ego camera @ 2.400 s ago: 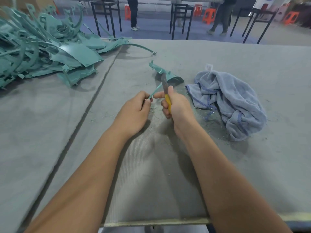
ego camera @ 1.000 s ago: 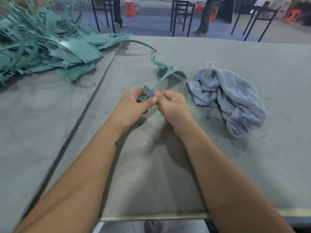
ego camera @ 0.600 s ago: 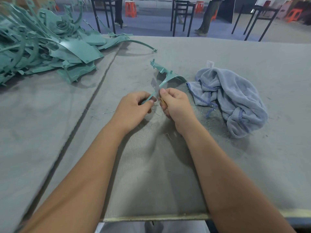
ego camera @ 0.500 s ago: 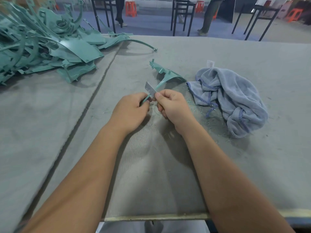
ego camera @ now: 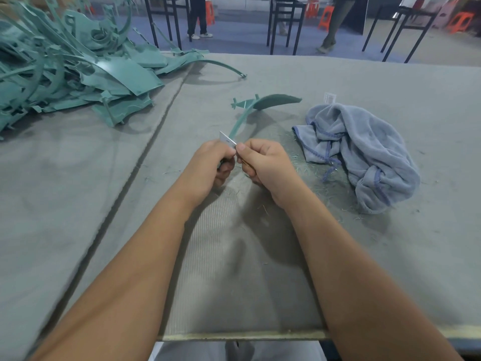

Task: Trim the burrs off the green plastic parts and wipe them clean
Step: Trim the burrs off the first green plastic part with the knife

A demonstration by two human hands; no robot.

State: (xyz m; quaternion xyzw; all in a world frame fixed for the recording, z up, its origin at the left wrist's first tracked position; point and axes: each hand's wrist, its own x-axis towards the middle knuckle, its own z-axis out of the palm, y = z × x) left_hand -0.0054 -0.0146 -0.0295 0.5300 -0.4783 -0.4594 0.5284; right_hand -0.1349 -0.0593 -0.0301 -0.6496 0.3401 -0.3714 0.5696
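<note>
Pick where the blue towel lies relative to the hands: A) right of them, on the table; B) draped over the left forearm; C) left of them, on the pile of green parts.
A: the blue towel lies crumpled on the table, right of the right hand.

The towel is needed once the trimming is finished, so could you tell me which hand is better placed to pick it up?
Probably the right hand: the towel lies on its side of the table, while the left hand holds the green part on the far side. The right hand grips the blade, which it would have to set down first.
</note>
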